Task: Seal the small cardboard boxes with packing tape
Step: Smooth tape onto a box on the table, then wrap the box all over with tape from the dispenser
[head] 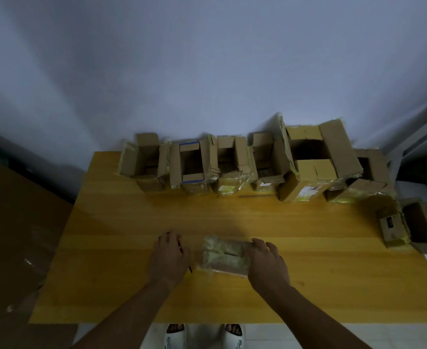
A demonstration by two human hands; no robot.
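Observation:
A small cardboard box (223,256), wrapped in shiny yellowish tape, lies on the yellow wooden table (232,217) near its front middle. My right hand (266,264) holds the box's right end, with the fingers curled over its top. My left hand (169,256) is just left of the box and covers a tape dispenser (180,245). Only small red and dark bits of the dispenser show past the fingers. A narrow gap lies between my left hand and the box.
Several open cardboard boxes (192,167) stand in a row along the table's far edge against the wall, with a larger one (313,162) toward the right. Two more small boxes (392,224) sit at the right edge. Flat cardboard (18,222) lies left of the table.

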